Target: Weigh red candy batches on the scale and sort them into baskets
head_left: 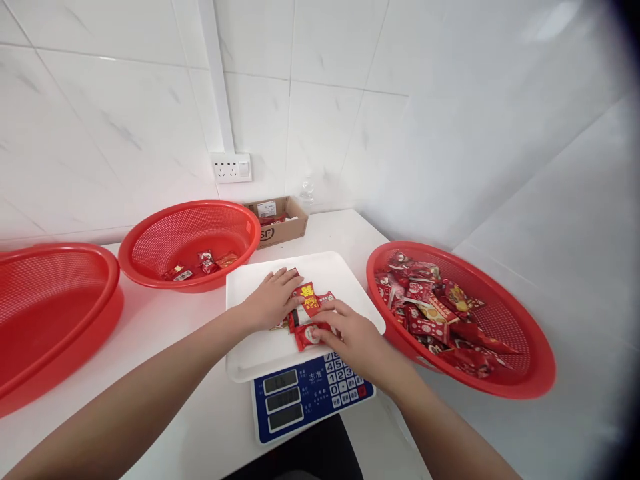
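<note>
A small heap of red snack packets point(309, 301) lies on the white tray point(250, 360) of a digital scale. My left hand point(273, 300) rests against the heap's left side, its fingers stretched out and touching the packets. From the right, my right hand point(350, 333) bends its fingers and thumb around a small red packet point(306, 337) at the near edge of the heap. Both hands partly cover the packets. Below the tray is the scale's blue panel point(320, 393), with its displays and keys; the digits are too dim to read.
On the right, a red basket point(530, 353) holds many wrapped snacks. A second red basket point(190, 217) at the back left has several packets inside. Another red basket point(60, 257) stands far left. Behind the tray is a cardboard box point(290, 231) against the tiled wall.
</note>
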Motion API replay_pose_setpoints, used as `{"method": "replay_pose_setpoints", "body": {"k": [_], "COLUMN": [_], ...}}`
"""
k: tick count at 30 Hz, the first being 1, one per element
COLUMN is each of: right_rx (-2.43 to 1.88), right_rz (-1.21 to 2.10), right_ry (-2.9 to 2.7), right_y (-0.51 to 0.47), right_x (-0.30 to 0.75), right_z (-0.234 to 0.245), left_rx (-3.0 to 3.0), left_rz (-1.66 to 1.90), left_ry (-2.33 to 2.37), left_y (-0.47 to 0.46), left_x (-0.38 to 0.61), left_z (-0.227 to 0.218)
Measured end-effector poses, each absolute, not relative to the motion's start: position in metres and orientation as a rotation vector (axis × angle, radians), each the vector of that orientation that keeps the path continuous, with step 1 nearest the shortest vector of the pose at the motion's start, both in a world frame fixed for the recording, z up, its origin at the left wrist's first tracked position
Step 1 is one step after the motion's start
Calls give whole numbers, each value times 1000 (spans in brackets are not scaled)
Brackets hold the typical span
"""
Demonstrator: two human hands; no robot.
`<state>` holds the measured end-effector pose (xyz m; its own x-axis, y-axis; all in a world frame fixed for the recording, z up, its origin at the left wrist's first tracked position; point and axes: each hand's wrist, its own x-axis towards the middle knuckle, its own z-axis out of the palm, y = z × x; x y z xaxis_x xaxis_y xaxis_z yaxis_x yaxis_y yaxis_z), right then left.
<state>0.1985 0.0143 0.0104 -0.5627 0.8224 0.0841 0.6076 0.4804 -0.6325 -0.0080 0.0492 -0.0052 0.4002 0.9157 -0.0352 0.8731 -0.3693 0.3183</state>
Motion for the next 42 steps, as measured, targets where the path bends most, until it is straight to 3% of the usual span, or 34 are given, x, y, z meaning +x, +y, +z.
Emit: {"method": "replay_pose_setpoints", "body": {"k": [3, 9, 21, 35, 42], "right_rx": [-1173, -934, -1022, -1351, -1321], "right_rz": [583, 560, 573, 283, 369], "right_ry": [-2386, -2526, -2429, -2535, -2487], "right_y": [13, 8, 20, 53, 57], "right_x": [202, 201, 201, 213, 209], "right_z": [7, -2, 3, -3, -4], "left_rx": [2388, 2434, 2439, 2397, 2391], "left_rz": [225, 135, 128, 24, -1], "left_ry": [1580, 1534, 1566, 1450, 1426], "left_y": [46, 45, 46, 28, 25], "left_x": [-10, -6, -2, 16, 13], "left_z": [-3, -2, 3, 7, 13]}}
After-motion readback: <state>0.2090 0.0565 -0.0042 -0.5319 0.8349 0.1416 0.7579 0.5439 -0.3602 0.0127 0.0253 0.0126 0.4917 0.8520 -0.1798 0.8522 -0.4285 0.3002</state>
